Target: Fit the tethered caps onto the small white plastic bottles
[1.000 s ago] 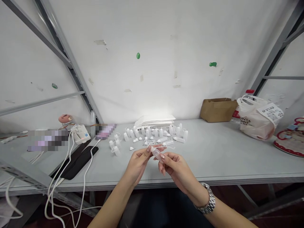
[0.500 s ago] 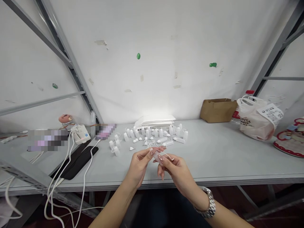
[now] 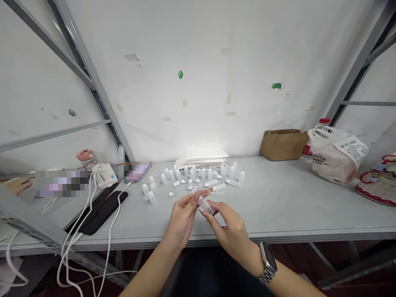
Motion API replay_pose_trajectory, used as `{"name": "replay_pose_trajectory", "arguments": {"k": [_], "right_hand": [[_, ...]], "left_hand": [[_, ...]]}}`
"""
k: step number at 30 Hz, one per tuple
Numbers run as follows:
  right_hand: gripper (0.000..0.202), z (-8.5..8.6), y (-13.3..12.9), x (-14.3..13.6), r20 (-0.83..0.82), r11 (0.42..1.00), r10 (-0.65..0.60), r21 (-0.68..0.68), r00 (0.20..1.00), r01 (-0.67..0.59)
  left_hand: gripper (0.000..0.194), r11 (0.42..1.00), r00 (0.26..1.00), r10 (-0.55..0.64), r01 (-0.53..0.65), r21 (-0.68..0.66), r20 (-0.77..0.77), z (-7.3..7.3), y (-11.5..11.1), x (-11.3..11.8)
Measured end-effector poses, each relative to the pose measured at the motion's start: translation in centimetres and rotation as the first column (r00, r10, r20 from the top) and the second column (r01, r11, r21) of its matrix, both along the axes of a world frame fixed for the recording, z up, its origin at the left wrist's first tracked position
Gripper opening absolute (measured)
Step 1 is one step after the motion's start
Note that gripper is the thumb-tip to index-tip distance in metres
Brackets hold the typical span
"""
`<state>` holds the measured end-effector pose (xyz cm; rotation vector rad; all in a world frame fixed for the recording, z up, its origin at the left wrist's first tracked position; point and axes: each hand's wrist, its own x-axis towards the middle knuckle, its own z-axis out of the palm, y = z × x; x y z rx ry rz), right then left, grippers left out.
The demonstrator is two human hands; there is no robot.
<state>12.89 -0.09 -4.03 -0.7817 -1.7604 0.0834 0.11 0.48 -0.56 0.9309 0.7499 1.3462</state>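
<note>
A small translucent squeeze bottle (image 3: 206, 206) is tilted between my two hands above the front of the table. My left hand (image 3: 185, 209) pinches its upper end, where the fingers hide most of the cap. Around the body, near the base, the thumb and fingers of my right hand (image 3: 227, 222) are closed. Behind my hands stand several similar bottles (image 3: 193, 173), and a few lie on their sides, such as one bottle (image 3: 233, 182). Loose white nozzle caps (image 3: 172, 194) and thin white strap loops (image 3: 197, 188) are scattered in front of them.
Flat white sheets (image 3: 202, 158) are stacked against the wall. To the right are a cardboard box (image 3: 280, 146) and a plastic bag (image 3: 334, 161). On the left lie a black pouch (image 3: 105, 212), white cables (image 3: 93, 198) and a power strip (image 3: 107, 175). Another person's hand (image 3: 20, 185) reaches in at far left.
My right hand has turned and shifted its grip to the bottle's lower body, so more of the bottle shows. Another person's hand has appeared at the far left.
</note>
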Motion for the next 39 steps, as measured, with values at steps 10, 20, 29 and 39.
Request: {"name": "replay_pose_trajectory", "arguments": {"k": [10, 20, 29, 39], "right_hand": [[0.012, 0.6, -0.7, -0.4, -0.228, 0.921, 0.134, -0.330, 0.964, -0.206], [0.027, 2.4, 0.4, 0.2, -0.931, 0.064, 0.083, -0.350, 0.355, -0.934], [0.024, 1.6, 0.4, -0.1, -0.703, 0.446, 0.202, -0.554, 0.682, -0.703], [0.012, 0.9, -0.6, 0.1, -0.306, 0.902, 0.145, -0.350, 0.941, -0.253]], "left_hand": [[0.021, 0.996, 0.993, -0.088, 0.090, -0.025, 0.082, -0.7, 0.1, 0.5], [0.030, 0.993, 0.993, -0.114, 0.115, -0.024, 0.029, -0.2, 0.4, -0.2], [0.026, 1.000, 0.998, -0.022, 0.023, 0.014, -0.062, -0.1, 0.2, -0.4], [0.026, 0.999, 0.999, -0.011, 0.012, 0.047, -0.031, -0.4, -0.3, 0.5]]}}
